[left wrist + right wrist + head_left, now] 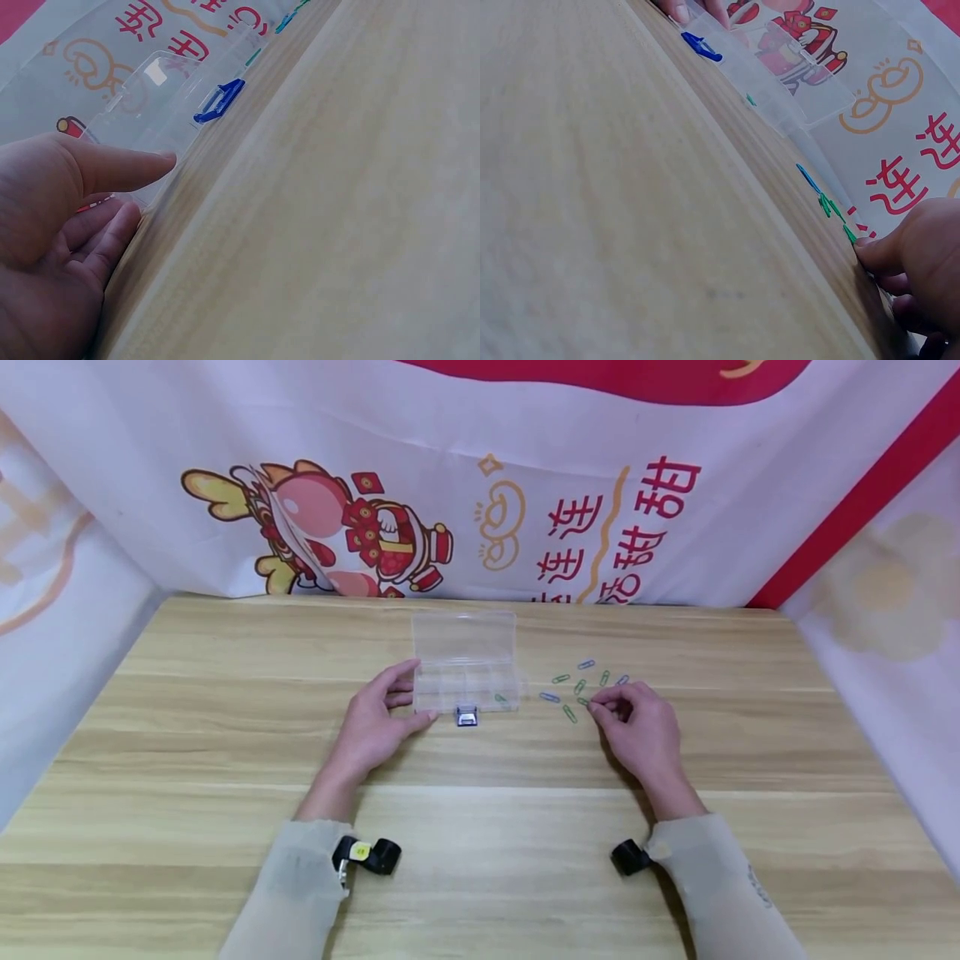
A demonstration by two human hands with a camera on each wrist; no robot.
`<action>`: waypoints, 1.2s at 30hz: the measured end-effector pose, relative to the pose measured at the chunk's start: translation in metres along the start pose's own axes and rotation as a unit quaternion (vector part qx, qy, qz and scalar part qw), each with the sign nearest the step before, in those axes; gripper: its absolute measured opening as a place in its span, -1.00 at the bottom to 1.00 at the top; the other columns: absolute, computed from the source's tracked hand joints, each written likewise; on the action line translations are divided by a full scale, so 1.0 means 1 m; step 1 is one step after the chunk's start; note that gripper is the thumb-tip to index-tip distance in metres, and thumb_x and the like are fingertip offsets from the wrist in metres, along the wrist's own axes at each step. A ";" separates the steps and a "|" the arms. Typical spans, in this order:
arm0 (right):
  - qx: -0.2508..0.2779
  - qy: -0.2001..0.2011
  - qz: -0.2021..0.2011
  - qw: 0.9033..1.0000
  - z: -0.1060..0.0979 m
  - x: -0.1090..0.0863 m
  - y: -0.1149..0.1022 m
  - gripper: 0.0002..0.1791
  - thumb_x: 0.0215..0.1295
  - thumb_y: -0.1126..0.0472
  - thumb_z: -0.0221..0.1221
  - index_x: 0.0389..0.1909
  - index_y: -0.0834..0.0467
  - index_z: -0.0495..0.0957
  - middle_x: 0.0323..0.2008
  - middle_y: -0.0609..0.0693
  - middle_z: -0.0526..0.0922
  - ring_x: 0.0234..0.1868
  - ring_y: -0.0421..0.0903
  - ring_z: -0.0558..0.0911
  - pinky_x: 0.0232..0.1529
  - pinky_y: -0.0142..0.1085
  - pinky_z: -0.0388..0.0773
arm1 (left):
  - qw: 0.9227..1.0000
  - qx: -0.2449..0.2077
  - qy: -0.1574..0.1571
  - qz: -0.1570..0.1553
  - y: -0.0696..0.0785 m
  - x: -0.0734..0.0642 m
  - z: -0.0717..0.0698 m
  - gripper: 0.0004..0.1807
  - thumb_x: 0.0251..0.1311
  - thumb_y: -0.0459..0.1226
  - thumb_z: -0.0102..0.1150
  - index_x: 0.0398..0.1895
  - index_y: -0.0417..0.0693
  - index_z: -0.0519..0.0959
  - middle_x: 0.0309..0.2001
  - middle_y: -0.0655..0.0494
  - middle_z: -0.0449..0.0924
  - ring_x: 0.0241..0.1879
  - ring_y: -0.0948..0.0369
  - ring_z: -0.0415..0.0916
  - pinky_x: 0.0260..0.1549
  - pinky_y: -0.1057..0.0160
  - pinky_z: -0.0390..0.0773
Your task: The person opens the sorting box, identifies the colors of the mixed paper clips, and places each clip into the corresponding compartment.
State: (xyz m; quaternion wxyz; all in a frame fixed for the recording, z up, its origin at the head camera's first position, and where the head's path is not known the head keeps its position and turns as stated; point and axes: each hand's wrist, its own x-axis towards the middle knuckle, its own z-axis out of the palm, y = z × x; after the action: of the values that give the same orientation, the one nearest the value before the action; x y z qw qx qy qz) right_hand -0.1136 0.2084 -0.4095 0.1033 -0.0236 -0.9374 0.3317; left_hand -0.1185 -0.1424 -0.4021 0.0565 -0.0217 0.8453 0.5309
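Note:
A clear plastic compartment box (442, 704) stands on the table with its lid (463, 637) raised at the back and a blue clasp (467, 717) at the front. My left hand (371, 718) holds the box's left end, thumb at the front edge and fingers round the side and back. One green paper clip (501, 698) lies in the front right compartment. My right hand (641, 727) pinches another green paper clip (582, 702) between thumb and forefinger, low over the table; its far part is hidden by the fingers.
Several loose paper clips lie right of the box, among them a blue one (550, 697) and a green one (570, 714). Another blue clip (622, 680) is close behind my right hand. A printed cloth (465, 427) hangs along the back edge of the wooden table (495, 868).

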 end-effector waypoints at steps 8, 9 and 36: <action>0.007 -0.007 0.009 1.000 -0.001 0.000 0.001 -0.88 0.44 0.19 0.38 -0.11 0.12 0.81 -0.24 0.07 0.68 -0.28 -0.02 0.54 -0.24 -0.28 0.43 | 1.000 -0.004 -0.002 0.005 0.001 0.001 0.000 -0.14 0.29 -0.32 0.51 0.63 0.14 0.37 0.38 -0.11 0.55 0.36 -0.07 0.57 0.44 -0.06 0.58; 0.007 -0.007 0.010 1.000 -0.001 0.000 0.002 -0.88 0.44 0.18 0.38 -0.11 0.11 0.81 -0.24 0.06 0.68 -0.28 -0.03 0.54 -0.24 -0.29 0.43 | 1.000 -0.006 -0.003 0.007 0.001 0.001 0.001 -0.14 0.28 -0.32 0.51 0.63 0.13 0.37 0.38 -0.11 0.55 0.36 -0.07 0.57 0.44 -0.06 0.58; -0.022 -0.031 -0.001 0.999 -0.002 -0.001 -0.002 -0.83 0.50 0.16 0.32 -0.10 0.17 0.78 -0.19 0.11 0.66 -0.24 0.01 0.56 -0.21 -0.24 0.45 | 1.000 -0.011 0.004 0.015 -0.001 -0.002 0.000 -0.15 0.27 -0.38 0.50 0.62 0.05 0.38 0.37 -0.17 0.55 0.35 -0.11 0.58 0.43 -0.05 0.59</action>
State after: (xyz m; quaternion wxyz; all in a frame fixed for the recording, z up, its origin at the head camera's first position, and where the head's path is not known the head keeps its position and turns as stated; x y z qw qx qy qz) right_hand -0.1127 0.2076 -0.4068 0.0739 -0.0151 -0.9474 0.3110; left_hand -0.1164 -0.1428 -0.4025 0.0445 -0.0119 0.8398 0.5410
